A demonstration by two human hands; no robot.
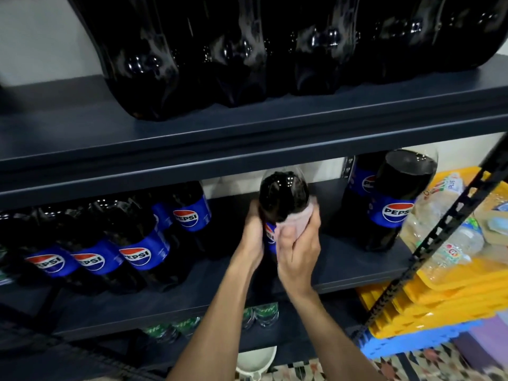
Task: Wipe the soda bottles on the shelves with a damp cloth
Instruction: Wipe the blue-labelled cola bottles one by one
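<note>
A large Pepsi bottle [283, 193] with dark cola and a blue label is lifted in front of the middle shelf [357, 273]. My left hand [251, 237] grips its left side. My right hand [298, 248] holds a pale pink cloth [376, 215] against the bottle's right side, just over the label. Several more Pepsi bottles [137, 243] stand on the same shelf at the left, and two more Pepsi bottles [393, 204] stand at the right.
The top shelf [192, 133] carries a row of big dark bottles [247, 50]. Green-capped bottles [261, 314] sit on the lower shelf. Yellow crates [439, 295] with clear water bottles [445, 215] stand at the right beyond a black perforated upright [428, 251]. A white bowl [255, 361] sits below.
</note>
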